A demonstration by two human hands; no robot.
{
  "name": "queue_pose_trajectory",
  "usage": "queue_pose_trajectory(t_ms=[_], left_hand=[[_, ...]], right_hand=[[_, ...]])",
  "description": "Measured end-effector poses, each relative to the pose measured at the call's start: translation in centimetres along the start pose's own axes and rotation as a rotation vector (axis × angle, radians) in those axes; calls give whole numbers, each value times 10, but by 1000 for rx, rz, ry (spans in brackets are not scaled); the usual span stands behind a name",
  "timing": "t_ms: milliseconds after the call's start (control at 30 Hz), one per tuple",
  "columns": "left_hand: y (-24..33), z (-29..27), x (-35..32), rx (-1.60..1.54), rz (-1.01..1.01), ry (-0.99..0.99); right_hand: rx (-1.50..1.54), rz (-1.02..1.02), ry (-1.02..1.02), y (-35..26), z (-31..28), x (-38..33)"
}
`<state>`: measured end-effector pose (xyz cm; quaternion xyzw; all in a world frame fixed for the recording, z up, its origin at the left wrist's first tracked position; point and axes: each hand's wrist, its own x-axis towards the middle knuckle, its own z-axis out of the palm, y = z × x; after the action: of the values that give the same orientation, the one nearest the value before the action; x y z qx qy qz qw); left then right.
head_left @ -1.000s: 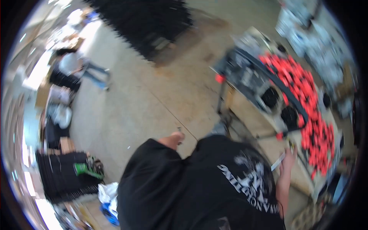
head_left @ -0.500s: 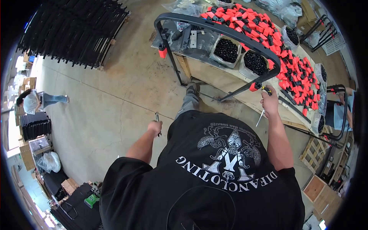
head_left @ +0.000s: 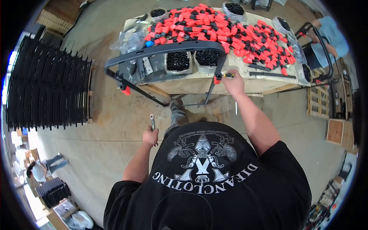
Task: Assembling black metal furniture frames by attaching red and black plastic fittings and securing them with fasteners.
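Observation:
Closed around a ring spanner point(head_left: 152, 122), my left hand point(head_left: 151, 137) hangs low, the tool's ring end pointing away from me. My right hand point(head_left: 234, 83) grips a screwdriver with a yellow-and-black handle point(head_left: 228, 75); its thin shaft point(head_left: 236, 108) shows below the wrist. A black U-shaped metal frame point(head_left: 165, 47) stands upright in front of me, its bend on top. My right hand is beside the red piece point(head_left: 217, 80) on its right leg; I cannot tell whether they touch. Another red piece point(head_left: 125, 90) sits on the left leg.
Behind the frame, a workbench point(head_left: 245, 85) bears a heap of red and black plastic parts point(head_left: 207, 23) and tubs of small black parts point(head_left: 178, 61). Stacked black frames point(head_left: 48, 84) stand at left. A person in light blue point(head_left: 329, 36) is at far right, another person point(head_left: 40, 170) at lower left.
My view has turned, so the bench and frame sit further left and more squarely ahead. Both hands keep their tools; the spanner's ring end now shows more plainly.

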<state>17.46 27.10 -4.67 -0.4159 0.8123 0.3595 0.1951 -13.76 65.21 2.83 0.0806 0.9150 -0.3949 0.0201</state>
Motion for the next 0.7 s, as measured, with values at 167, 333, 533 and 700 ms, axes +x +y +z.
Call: queue_pose_trajectory(t_ms=[167,333,533,700], left_hand=[[73,-24,-2,105,267,-2],[106,-31,-13,39,273,-56],[141,-26,33,-298,329,-78],[202,-36,101,-526,291,-13]], right_hand=[[16,214,27,-5,-24,1],[393,442,-89,77,-48,4],[356,662,-510,181,-35,-96],[16,622,-567,175,-4,-161]])
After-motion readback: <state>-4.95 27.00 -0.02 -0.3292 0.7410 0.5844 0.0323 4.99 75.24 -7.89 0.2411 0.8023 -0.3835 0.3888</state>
